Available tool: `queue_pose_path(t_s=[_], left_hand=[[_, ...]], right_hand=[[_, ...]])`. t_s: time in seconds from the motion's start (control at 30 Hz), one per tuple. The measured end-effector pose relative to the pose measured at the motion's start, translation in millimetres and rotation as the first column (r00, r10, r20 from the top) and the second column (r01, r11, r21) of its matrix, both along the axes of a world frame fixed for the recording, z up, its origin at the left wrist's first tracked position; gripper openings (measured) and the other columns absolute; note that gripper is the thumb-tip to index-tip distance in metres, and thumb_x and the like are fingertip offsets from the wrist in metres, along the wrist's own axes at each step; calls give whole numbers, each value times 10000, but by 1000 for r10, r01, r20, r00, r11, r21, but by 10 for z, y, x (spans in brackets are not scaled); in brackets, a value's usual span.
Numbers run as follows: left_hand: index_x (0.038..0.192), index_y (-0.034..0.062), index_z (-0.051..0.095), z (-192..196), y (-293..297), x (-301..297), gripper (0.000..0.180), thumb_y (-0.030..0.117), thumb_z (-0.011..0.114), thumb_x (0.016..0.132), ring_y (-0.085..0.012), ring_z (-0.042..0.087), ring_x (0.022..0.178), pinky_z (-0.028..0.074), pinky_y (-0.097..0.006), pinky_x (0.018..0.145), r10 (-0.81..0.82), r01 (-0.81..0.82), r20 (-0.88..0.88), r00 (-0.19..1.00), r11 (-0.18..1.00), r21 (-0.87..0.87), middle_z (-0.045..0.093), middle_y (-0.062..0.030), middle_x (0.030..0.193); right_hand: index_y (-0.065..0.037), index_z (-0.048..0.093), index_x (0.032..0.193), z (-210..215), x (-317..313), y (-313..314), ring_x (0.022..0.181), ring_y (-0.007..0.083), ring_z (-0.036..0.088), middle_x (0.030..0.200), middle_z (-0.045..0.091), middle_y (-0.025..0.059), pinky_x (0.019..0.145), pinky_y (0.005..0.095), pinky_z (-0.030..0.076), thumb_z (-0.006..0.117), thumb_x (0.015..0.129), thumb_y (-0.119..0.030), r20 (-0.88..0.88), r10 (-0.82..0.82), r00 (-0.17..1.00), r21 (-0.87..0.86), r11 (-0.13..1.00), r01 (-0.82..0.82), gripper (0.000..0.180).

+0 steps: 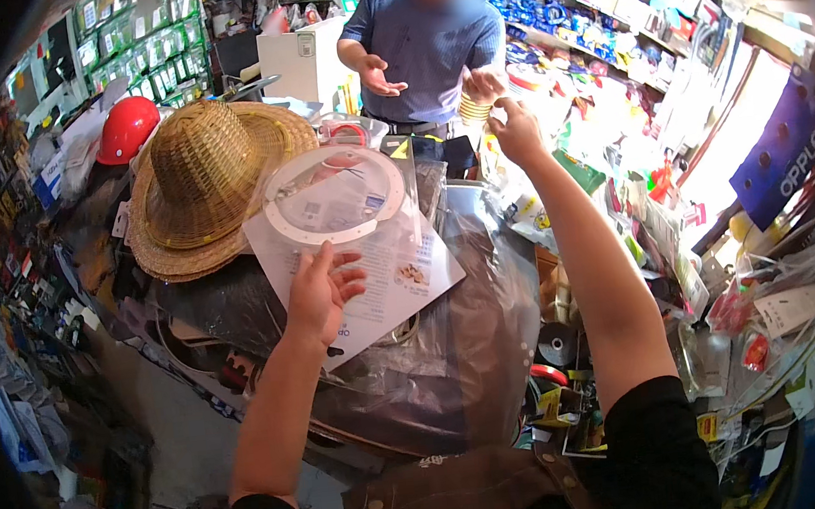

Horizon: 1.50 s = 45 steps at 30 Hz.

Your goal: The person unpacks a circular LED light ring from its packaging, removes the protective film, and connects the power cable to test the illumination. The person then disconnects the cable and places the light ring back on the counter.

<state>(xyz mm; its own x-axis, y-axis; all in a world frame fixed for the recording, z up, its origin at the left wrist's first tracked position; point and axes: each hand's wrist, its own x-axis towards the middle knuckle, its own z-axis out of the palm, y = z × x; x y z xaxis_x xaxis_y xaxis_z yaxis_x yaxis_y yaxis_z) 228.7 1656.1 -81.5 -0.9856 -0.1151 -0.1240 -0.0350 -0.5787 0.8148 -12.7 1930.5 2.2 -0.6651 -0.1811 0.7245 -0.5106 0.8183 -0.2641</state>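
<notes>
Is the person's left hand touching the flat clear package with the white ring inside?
Touching. The head view shows the left hand lying palm down on the clear package, its fingers overlapping the printed sheet inside, with no gap.

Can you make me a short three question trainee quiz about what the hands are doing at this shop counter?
1. True or false: the left hand rests on a packaged white ring.
2. Which hat lies beside that package: A straw hat, B wool cap?
3. Whom does the right hand reach toward?

Key: 1 true; 2 A; 3 the person in the blue shirt.
</notes>
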Motion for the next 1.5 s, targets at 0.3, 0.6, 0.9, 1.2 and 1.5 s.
queue_pose_path(t_s=[0.3,0.6,0.9,1.2,1.5], left_hand=[[1197,-121,345,22,83,367,383,128,438,922,-274,516,1102,433,-320,961,-10,19,-22,1000,907,421,482,-246,1191],[1195,-27,495,620,-78,247,383,149,536,858,-234,579,985,454,-343,857,-515,78,-201,834,469,-880,586,-187,1088],[990,13,614,622,-524,-1569,205,59,579,793,-270,591,903,459,-331,793,-532,-179,-61,845,-174,-968,624,-148,939],[906,14,539,426,-559,-1683,135,78,605,806,-100,517,691,440,-256,640,-432,-144,-227,873,218,-965,560,-31,761],[889,56,545,264,-591,-1744,77,73,598,836,-60,487,695,408,-216,608,-416,-105,-342,842,496,-862,548,13,788]], right_hand=[[-92,557,1144,2,-262,-152,977,377,550,1116,509,218,862,407,445,640,770,-181,51,146,988,-77,987,-142,394],[-42,675,925,-147,-261,-56,869,216,589,1030,573,103,741,287,485,672,761,-95,-195,363,911,-317,856,-409,173],[30,593,1092,-541,860,-1056,767,127,598,870,629,91,710,242,490,576,874,-110,195,851,487,-924,325,-199,260],[9,575,1078,-634,761,-1175,638,95,526,764,600,46,557,216,411,642,823,-87,256,871,420,-937,330,-114,281],[23,551,1037,-601,714,-1308,801,169,619,896,611,98,755,270,522,603,850,-64,238,894,379,-956,284,-71,213]])
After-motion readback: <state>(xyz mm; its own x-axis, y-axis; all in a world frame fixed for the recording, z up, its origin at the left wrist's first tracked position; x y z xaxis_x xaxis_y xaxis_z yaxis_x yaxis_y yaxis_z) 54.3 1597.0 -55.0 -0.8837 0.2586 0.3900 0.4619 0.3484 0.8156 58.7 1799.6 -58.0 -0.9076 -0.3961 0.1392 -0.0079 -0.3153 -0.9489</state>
